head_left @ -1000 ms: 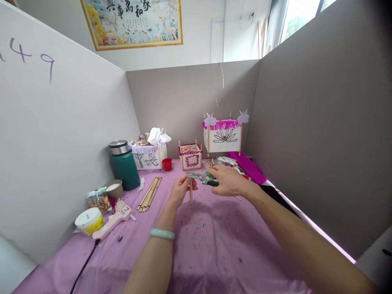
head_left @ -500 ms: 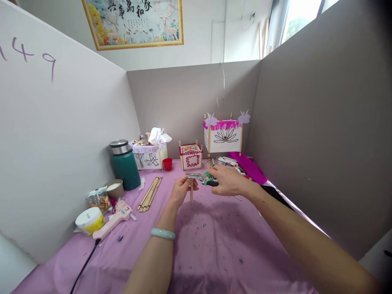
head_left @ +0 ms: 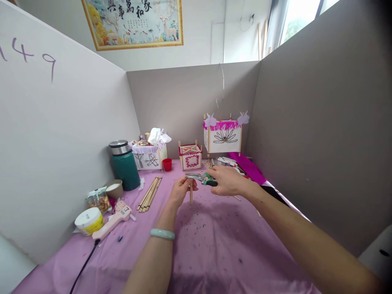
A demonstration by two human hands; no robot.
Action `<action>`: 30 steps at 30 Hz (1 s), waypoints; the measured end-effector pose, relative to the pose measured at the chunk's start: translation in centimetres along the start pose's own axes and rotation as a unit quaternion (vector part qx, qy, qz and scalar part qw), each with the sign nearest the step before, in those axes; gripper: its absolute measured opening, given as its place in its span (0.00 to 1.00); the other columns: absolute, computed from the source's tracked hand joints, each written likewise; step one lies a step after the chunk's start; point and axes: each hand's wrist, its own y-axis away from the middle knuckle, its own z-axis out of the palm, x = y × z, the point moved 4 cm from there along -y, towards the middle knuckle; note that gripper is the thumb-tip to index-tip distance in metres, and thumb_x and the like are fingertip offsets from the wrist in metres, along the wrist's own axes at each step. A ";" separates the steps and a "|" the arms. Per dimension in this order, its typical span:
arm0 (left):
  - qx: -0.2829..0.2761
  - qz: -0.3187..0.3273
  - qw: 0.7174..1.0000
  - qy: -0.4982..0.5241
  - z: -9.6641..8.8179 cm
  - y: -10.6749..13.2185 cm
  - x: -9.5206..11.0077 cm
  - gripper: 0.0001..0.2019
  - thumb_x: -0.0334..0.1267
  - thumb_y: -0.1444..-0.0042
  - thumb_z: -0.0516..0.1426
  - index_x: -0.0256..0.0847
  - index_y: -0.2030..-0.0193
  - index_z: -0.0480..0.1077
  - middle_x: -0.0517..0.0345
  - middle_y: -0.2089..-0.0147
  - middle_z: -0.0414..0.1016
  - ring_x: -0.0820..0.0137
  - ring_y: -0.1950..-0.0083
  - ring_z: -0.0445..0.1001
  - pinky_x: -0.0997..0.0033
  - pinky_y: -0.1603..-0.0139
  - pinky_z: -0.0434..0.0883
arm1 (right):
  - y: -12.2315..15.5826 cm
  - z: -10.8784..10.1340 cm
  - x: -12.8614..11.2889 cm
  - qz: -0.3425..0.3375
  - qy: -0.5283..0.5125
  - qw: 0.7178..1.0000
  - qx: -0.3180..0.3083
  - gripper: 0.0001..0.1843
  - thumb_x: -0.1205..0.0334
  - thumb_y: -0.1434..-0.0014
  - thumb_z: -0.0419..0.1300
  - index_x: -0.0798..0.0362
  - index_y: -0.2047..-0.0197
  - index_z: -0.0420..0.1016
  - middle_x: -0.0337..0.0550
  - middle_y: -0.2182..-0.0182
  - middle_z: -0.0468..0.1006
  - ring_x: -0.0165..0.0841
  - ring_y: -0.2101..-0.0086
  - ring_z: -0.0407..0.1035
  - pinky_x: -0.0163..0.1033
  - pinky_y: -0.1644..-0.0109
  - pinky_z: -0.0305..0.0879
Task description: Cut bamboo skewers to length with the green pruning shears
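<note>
My left hand [head_left: 180, 191] is closed around a thin wooden stick [head_left: 191, 196], which hangs roughly upright below the fingers. My right hand [head_left: 228, 180] grips the green and black handles of pruning shears [head_left: 210, 179]. Their metal blades point left and lie across the top of the stick, at the left fingertips. Whether the blades are pressed together on the wood is too small to tell. Left of my left hand, several similar sticks [head_left: 150, 194] lie in a row on the purple cloth [head_left: 214, 241].
On the left stand a green bottle [head_left: 125, 165], a bowl [head_left: 114, 190], jars and a pink glue gun [head_left: 113, 222] with its cord. Box-shaped lanterns [head_left: 225, 139] and a red cup [head_left: 167, 164] are at the back. Grey partitions [head_left: 196, 106] enclose the table.
Almost nothing differs. The view has shifted very slightly, while both hands, the stick and the shears keep their positions.
</note>
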 end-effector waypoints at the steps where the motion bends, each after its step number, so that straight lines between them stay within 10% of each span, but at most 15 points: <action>1: 0.000 0.000 1.000 0.000 0.0 0.0 0.0 0.18 0.51 0.53 0.62 0.35 0.72 0.72 0.58 0.73 0.71 0.71 0.72 0.72 0.60 0.63 0.75 | 0.0 0.1 0.0 0.002 0.003 1.000 -0.002 0.18 0.58 0.50 0.58 0.52 0.55 0.70 0.47 0.62 0.72 0.39 0.62 0.66 0.39 0.64 0.56; 21: 0.012 0.007 1.000 0.001 -0.2 0.0 0.2 0.17 0.50 0.53 0.62 0.35 0.72 0.71 0.58 0.73 0.71 0.71 0.73 0.72 0.59 0.63 0.76 | -0.2 0.4 -0.5 0.000 0.012 1.000 0.015 0.16 0.59 0.49 0.57 0.53 0.56 0.71 0.50 0.60 0.75 0.42 0.58 0.67 0.40 0.59 0.58; 30: -0.011 -0.006 1.000 0.001 0.1 0.0 0.1 0.19 0.51 0.51 0.61 0.35 0.62 0.74 0.58 0.73 0.72 0.72 0.72 0.73 0.63 0.62 0.75 | -1.2 7.5 0.9 0.177 -0.068 0.982 0.017 0.20 0.54 0.46 0.55 0.55 0.53 0.73 0.54 0.56 0.75 0.44 0.58 0.69 0.41 0.58 0.59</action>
